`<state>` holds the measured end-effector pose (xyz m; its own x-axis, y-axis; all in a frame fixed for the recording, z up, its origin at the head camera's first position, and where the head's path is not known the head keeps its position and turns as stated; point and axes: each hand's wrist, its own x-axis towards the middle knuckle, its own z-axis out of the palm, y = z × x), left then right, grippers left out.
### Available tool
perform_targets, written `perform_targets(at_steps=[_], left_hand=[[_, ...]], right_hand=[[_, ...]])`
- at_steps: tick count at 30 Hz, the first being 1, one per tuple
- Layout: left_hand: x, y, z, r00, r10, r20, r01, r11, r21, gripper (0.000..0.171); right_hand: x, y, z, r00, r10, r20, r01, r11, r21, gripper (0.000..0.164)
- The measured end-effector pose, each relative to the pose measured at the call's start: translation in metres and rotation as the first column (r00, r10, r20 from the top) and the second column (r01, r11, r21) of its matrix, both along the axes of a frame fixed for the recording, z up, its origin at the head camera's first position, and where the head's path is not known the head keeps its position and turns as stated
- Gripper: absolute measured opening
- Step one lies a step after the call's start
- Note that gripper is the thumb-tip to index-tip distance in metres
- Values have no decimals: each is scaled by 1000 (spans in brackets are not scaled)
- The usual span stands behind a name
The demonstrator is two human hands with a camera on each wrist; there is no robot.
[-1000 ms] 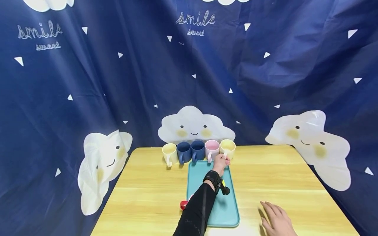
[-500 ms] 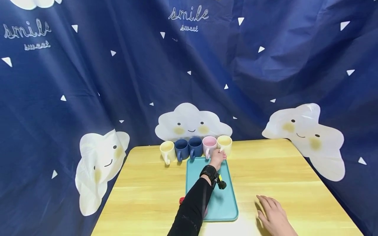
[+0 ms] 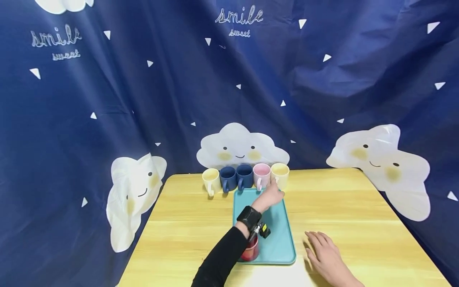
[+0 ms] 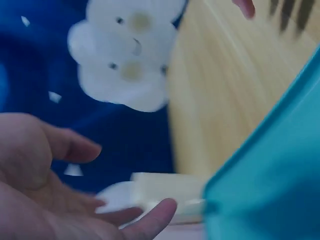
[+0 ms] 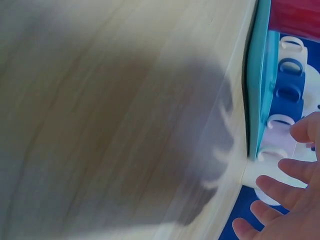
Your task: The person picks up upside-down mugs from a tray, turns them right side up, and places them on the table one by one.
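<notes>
My left hand (image 3: 269, 195), fingers spread in the left wrist view, is over the far end of a teal tray (image 3: 277, 231), close to the handle side of a pale yellow mug (image 3: 281, 173). It holds nothing. That mug stands at the right end of a row, beside a pink mug (image 3: 261, 171). A red mug (image 3: 250, 253) sits at the tray's near left, partly covered by my left forearm. To the right of the tray, my right hand (image 3: 326, 255) hovers over the table with loosely spread fingers, also seen as a hand (image 5: 295, 212) in the right wrist view.
Two dark blue mugs (image 3: 245, 175) and another pale yellow mug (image 3: 212, 180) complete the row at the back of the wooden table (image 3: 344, 207). Behind the table's far edge hangs a blue curtain (image 3: 172, 87) with smiling clouds.
My left hand has let go of the right yellow mug's handle and drawn back slightly. The forearm has swung left, so more of the red mug shows. The right hand has barely moved.
</notes>
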<state>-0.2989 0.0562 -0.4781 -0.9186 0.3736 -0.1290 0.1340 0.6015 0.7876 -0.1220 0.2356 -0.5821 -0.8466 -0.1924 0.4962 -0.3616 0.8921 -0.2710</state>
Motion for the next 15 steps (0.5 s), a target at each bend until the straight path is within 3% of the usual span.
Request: perform_targets(at_steps=[2,4,6,7,10,12,15], left_hand=[[19,-19,5,989,-96,-113,82,989,-119,61],[39,-45,10,958,-184,-222,130,962,-239,55],[60,-75,12,925,-232,-302,132,939,-317,52],[69,-90,11,920,-227,-321,115,936,-332,52],[92,-132,2,937,-161,-311,57,946,-319,51],[103,-155,-10,960,-103,-260,25,957,-289,51],[116,-179,-30,980,-86,-179,37,964,-263,51]], right_hand=[[1,-4,-2,1000,7,9,-6,1000,-11,47],[1,-7,-4,1000,11,18,-11,1000,-21,46],[0,-10,-5,1000,13,25,-12,999,-30,45],[-1,-11,-5,1000,14,28,-13,999,-36,45],[-3,-13,-7,999,16,41,-14,999,-35,45],[-6,-14,-7,999,20,40,-19,999,-35,46],[-9,-17,-7,999,37,33,-36,999,-37,46]])
